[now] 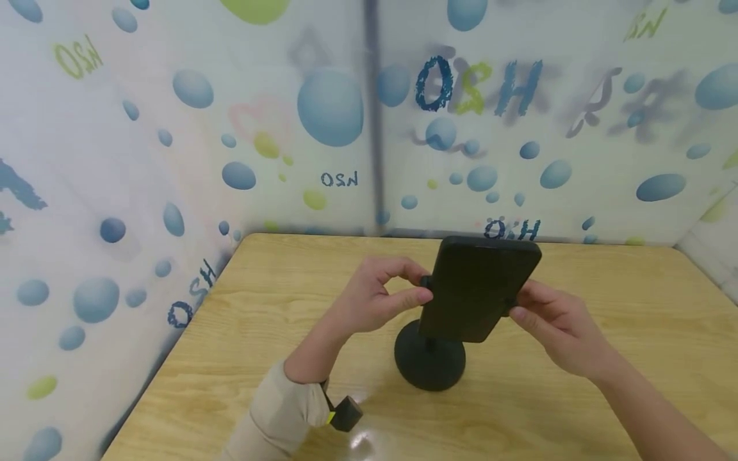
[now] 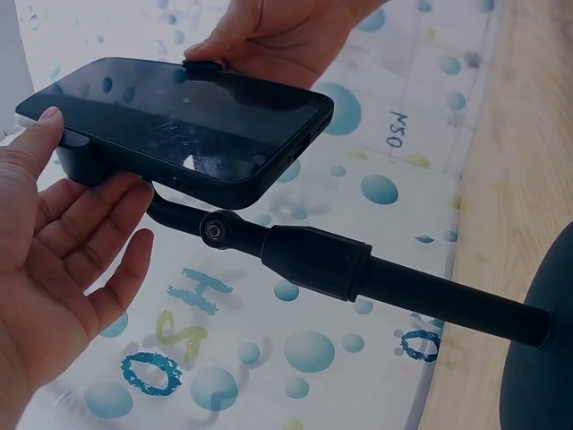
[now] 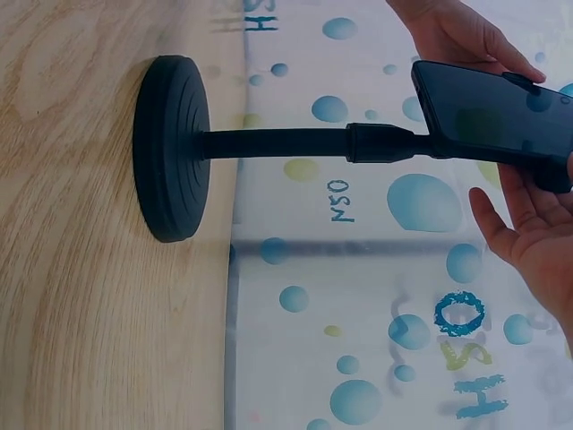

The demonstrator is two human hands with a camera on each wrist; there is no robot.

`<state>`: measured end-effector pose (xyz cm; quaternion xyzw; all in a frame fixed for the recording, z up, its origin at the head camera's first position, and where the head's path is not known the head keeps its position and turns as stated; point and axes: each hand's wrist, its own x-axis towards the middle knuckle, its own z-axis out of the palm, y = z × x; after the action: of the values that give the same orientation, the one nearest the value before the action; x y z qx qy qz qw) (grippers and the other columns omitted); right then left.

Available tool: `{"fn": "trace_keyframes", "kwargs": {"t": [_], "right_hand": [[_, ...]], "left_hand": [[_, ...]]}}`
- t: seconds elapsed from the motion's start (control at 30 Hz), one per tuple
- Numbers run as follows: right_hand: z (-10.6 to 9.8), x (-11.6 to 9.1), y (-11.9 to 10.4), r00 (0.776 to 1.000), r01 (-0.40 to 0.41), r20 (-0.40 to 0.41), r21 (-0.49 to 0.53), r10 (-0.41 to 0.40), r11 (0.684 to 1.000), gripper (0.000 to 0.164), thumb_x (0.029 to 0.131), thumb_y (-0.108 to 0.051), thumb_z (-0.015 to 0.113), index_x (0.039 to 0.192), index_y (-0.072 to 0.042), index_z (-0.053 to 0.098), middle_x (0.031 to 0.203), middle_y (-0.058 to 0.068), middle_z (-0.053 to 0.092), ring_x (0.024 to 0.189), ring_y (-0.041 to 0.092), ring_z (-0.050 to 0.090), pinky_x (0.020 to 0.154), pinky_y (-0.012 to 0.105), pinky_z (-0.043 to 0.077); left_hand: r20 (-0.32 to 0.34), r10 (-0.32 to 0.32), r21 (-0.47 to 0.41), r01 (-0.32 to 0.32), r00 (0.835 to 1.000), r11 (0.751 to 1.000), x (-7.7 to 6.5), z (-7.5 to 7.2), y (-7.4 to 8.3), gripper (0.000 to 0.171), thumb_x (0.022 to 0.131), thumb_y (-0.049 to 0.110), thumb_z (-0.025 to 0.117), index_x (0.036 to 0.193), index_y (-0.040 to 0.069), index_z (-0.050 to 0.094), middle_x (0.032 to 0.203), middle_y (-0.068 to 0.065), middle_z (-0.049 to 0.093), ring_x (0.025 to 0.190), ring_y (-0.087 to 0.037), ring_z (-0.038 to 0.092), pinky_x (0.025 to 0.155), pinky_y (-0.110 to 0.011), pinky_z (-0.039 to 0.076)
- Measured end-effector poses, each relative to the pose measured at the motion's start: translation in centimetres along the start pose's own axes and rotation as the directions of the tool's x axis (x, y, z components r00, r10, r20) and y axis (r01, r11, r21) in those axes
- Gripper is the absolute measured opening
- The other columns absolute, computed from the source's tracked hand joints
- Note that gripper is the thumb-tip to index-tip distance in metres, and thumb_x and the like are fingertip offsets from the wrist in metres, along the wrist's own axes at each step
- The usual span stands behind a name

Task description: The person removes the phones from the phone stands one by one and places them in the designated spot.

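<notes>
A black smartphone [image 1: 481,291] sits tilted in the clamp of a black phone stand, its dark screen toward me. At the phone's left edge my left hand [image 1: 377,298] pinches one clamp jaw between thumb and fingers. On the opposite edge, my right hand [image 1: 562,326] pinches the other clamp jaw [image 1: 508,306]. The left wrist view shows the left thumb on top of the clamp by the phone and fingers below it. A jointed neck and pole [image 2: 448,296] run down to the round base [image 1: 429,358], which stands on the table.
The wooden table [image 1: 277,307] reaches back to a patterned curtain [image 1: 259,128] with blue dots and letters. Another curtain panel closes the left side. A small black cube [image 1: 347,414] is strapped at my left wrist, below the sleeve's cuff.
</notes>
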<state>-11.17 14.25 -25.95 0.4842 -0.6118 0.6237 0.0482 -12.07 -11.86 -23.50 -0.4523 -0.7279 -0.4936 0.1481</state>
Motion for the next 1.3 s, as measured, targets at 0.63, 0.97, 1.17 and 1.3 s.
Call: {"fn": "trace_keyframes", "kwargs": {"t": [0.63, 0.97, 1.17, 1.3], "right_hand": [[0.09, -0.02, 0.17, 1.000, 0.010, -0.010, 0.020, -0.009, 1.000, 0.038, 0.085, 0.018, 0.042, 0.120, 0.005, 0.052, 0.111, 0.004, 0.062, 0.097, 0.010, 0.059, 0.083, 0.017, 0.045], [0.10, 0.36, -0.17, 0.999, -0.033, -0.042, -0.007, 0.032, 0.999, 0.037, 0.084, 0.019, 0.043, 0.115, 0.003, 0.056, 0.103, 0.002, 0.064, 0.093, 0.010, 0.059, 0.081, 0.016, 0.045], [0.07, 0.53, -0.37, 0.998, -0.055, -0.043, 0.001, 0.055, 0.998, 0.036, 0.085, 0.018, 0.044, 0.113, 0.001, 0.058, 0.100, 0.002, 0.064, 0.090, 0.009, 0.058, 0.079, 0.016, 0.045], [0.09, 0.60, -0.46, 0.997, -0.057, -0.049, 0.009, 0.057, 0.998, 0.034, 0.085, 0.018, 0.044, 0.111, 0.001, 0.058, 0.098, 0.002, 0.064, 0.089, 0.010, 0.057, 0.078, 0.016, 0.045]], "left_hand": [[-0.027, -0.031, 0.028, 0.032, 0.999, 0.999, 0.03, 0.10, 0.44, 0.040, 0.089, 0.038, 0.055, 0.083, -0.001, 0.064, 0.073, -0.007, 0.064, 0.071, -0.009, 0.058, 0.070, -0.024, 0.048], [-0.070, -0.077, 0.010, 0.078, 0.995, 0.997, 0.07, 0.45, 0.49, 0.003, 0.079, -0.002, 0.062, 0.080, -0.002, 0.064, 0.074, -0.009, 0.064, 0.071, -0.012, 0.058, 0.070, -0.025, 0.048], [-0.091, -0.084, -0.022, 0.082, 0.992, 0.996, 0.06, 0.62, 0.40, 0.005, 0.081, 0.000, 0.060, 0.079, -0.003, 0.063, 0.075, -0.011, 0.064, 0.071, -0.011, 0.058, 0.070, -0.026, 0.049], [-0.103, -0.095, -0.038, 0.092, 0.990, 0.995, 0.06, 0.72, 0.41, 0.005, 0.081, -0.001, 0.060, 0.079, -0.003, 0.063, 0.074, -0.011, 0.064, 0.070, -0.011, 0.057, 0.069, -0.027, 0.050]]}}
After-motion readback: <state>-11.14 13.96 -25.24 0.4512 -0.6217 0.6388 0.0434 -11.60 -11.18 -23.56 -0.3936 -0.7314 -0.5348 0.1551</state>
